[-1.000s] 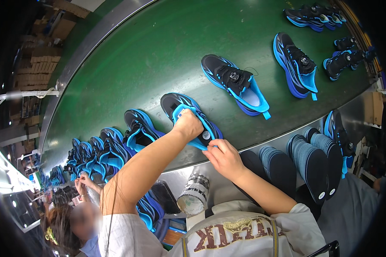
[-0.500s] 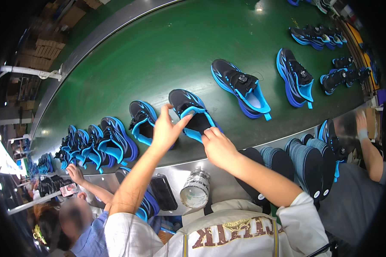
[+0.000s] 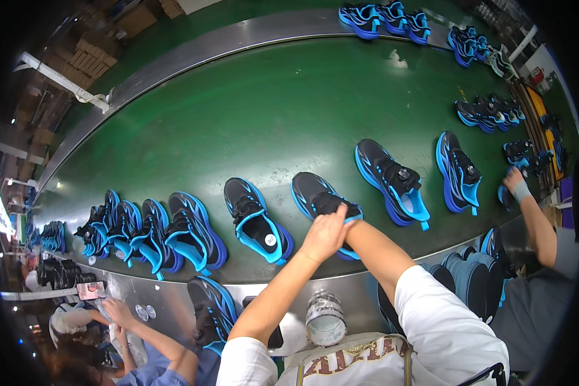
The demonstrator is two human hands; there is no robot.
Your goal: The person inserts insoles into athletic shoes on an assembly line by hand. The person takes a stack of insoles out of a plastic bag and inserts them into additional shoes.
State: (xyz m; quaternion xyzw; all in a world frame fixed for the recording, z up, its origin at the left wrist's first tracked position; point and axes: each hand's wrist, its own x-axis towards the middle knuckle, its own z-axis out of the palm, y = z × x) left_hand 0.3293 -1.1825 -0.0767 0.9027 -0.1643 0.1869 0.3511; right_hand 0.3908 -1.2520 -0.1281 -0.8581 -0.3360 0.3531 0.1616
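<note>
A black and blue sneaker (image 3: 315, 193) sits on the green conveyor belt in front of me, toe pointing away. My left hand (image 3: 327, 235) has its fingers closed on the sneaker's collar near the opening. My right hand (image 3: 356, 233) is down at the same opening, its fingers hidden inside the shoe and behind my left hand. To the left, a matching sneaker (image 3: 248, 212) shows a round white sticker on its insole. On the right stands another sneaker (image 3: 387, 180) with a bright blue lining.
More sneakers (image 3: 196, 225) line the belt's near edge leftward; one (image 3: 457, 170) stands farther right. On the metal ledge are a smeared jar (image 3: 326, 318), dark insoles (image 3: 471, 276) and a sneaker (image 3: 211, 309). People work on both sides; the right one's hand (image 3: 513, 179) reaches over the belt.
My right hand has gone from the sneaker's collar edge into its opening, and my left hand has closed in beside it. The co-worker's hand at right has moved out over the belt.
</note>
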